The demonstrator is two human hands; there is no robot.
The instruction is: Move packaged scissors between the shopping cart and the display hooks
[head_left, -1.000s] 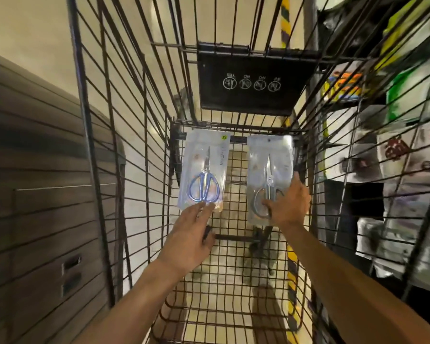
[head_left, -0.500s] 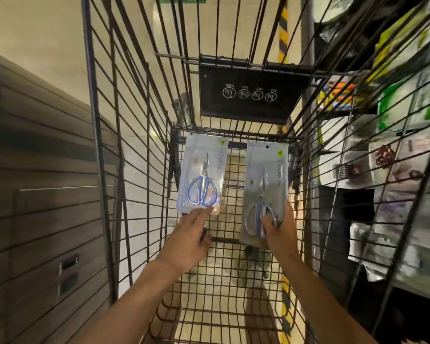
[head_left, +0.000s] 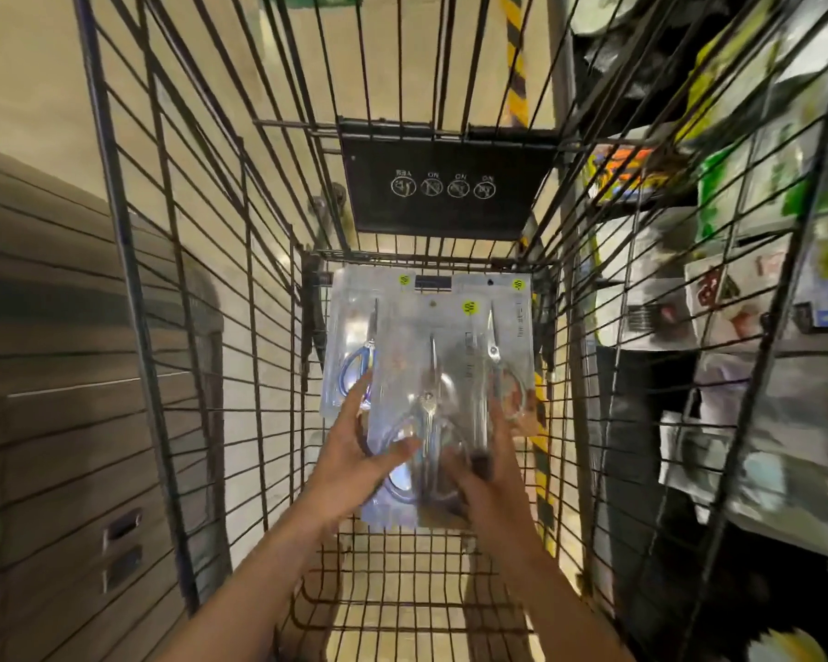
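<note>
Wire shopping cart fills the view. Down at the cart's far end sit two packs of scissors: blue-handled pack and right pack. Above them a third pack is gripped by both hands, left hand and right hand, fingers wrapped on its edges.

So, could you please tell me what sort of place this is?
Most likely a retail shop aisle. The view looks down into a wire shopping cart holding packaged scissors, and packaged goods fill the display to the right.
</note>
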